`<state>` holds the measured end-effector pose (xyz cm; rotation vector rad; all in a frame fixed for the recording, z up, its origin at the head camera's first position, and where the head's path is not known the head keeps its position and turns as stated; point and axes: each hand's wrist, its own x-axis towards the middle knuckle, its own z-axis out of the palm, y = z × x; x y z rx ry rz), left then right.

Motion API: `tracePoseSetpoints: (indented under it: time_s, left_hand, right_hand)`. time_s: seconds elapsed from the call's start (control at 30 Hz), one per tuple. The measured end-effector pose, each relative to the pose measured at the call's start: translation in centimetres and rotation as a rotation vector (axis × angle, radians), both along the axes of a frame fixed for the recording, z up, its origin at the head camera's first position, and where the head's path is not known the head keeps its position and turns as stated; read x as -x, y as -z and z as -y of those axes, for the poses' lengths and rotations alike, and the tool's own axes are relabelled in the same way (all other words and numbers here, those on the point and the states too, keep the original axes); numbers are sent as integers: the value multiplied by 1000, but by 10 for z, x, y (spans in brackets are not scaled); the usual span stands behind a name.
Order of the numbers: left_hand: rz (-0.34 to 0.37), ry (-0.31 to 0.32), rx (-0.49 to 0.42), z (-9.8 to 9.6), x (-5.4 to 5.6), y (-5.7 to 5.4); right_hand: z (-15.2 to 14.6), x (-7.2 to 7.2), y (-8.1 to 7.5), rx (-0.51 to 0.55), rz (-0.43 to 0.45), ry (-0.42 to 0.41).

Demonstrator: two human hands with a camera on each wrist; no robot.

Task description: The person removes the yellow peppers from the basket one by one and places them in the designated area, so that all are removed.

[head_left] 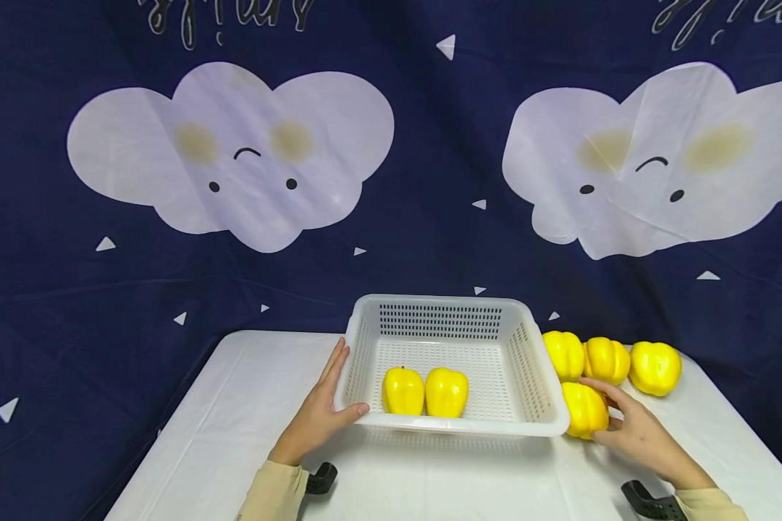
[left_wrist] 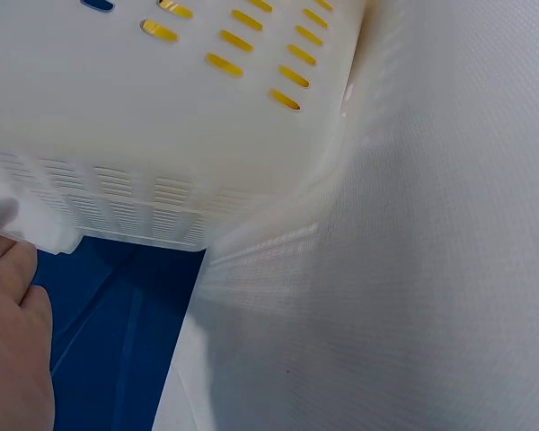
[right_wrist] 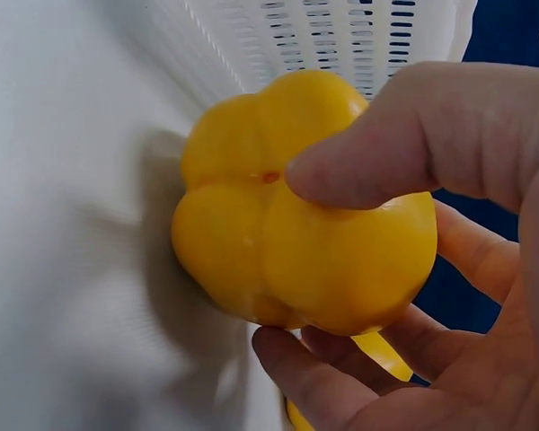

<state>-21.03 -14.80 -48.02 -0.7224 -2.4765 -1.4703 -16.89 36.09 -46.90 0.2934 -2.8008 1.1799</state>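
A white plastic basket (head_left: pixel 456 427) stands on the table with two yellow bell peppers (head_left: pixel 403 391) inside, near its front wall. My left hand (head_left: pixel 319 416) rests against the basket's left side, fingers extended along the rim and thumb at the front corner. In the left wrist view only part of that left hand (left_wrist: pixel 13 332) shows, beside the basket wall (left_wrist: pixel 117 117). Just right of the basket, my right hand (head_left: pixel 638 430) holds a yellow bell pepper (head_left: pixel 585 411). The right wrist view shows the thumb across this bell pepper (right_wrist: pixel 251 224), with the other fingers around its far side.
Behind the held pepper, three more yellow bell peppers (head_left: pixel 654 369) stand in a row along the table's back right. A white cloth covers the table (head_left: pixel 430 485). Beyond its back edge hangs a dark blue curtain (head_left: pixel 443 181) printed with clouds.
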Motion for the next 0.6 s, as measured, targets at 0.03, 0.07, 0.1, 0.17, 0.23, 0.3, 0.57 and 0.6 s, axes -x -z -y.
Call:
tracePoseSetpoints:
  time_s: [0.03, 0.07, 0.1, 0.17, 0.23, 0.3, 0.57, 0.6]
  left_hand:
    - [-1, 1, -1, 0, 0, 0]
    - [-1, 3, -2, 0, 0, 0]
    - [-1, 3, -2, 0, 0, 1]
    - [-2, 2, 1, 0, 1, 1]
    - [-1, 0, 4, 0, 1, 2]
    - [0, -2, 8, 0, 2, 2]
    - [-8, 1, 6, 0, 1, 1]
    - [-9, 0, 5, 0, 1, 1]
  right_hand:
    - [0, 0, 0, 7, 7, -4]
    - [0, 1, 0, 13, 14, -8]
    - [-1, 1, -1, 19, 22, -12]
    - [-1, 1, 0, 25, 33, -19]
    - [-2, 2, 0, 28, 45, -18]
    - [-2, 2, 1, 29, 51, -15]
    - [-2, 3, 2, 17, 45, -7]
    - [-1, 4, 2, 17, 44, -5]
